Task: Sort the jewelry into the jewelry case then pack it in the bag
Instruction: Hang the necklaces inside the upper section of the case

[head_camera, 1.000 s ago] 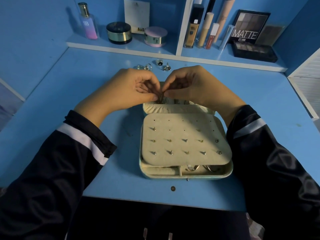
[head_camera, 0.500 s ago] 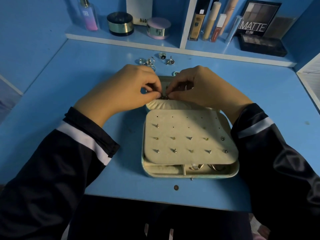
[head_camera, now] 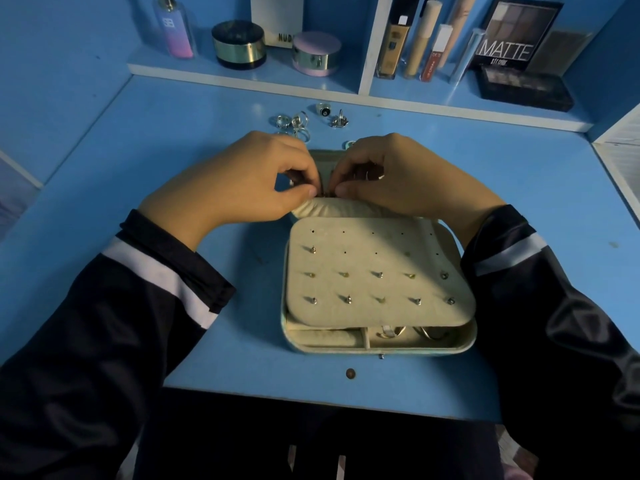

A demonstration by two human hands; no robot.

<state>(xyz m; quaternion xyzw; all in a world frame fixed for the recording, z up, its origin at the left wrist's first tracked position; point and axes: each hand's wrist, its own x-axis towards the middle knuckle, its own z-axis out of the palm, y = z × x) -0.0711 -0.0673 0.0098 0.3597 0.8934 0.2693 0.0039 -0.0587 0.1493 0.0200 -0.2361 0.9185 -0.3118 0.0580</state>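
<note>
Now, jewelry piece [head_camera: 325, 194] pinched between left grip [head_camera: 242, 181] and right grip [head_camera: 398, 178], above jewelry case [head_camera: 381, 345].

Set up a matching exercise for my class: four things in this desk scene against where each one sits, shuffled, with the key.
Things
1. rings
2. earring board
3. perfume bottle
4. eyeshadow palette

Places
a. shelf, left end
b. on top of the open jewelry case
c. shelf, right end
d. desk, behind the case

Pairs: 1-d; 2-b; 3-a; 4-c
</note>
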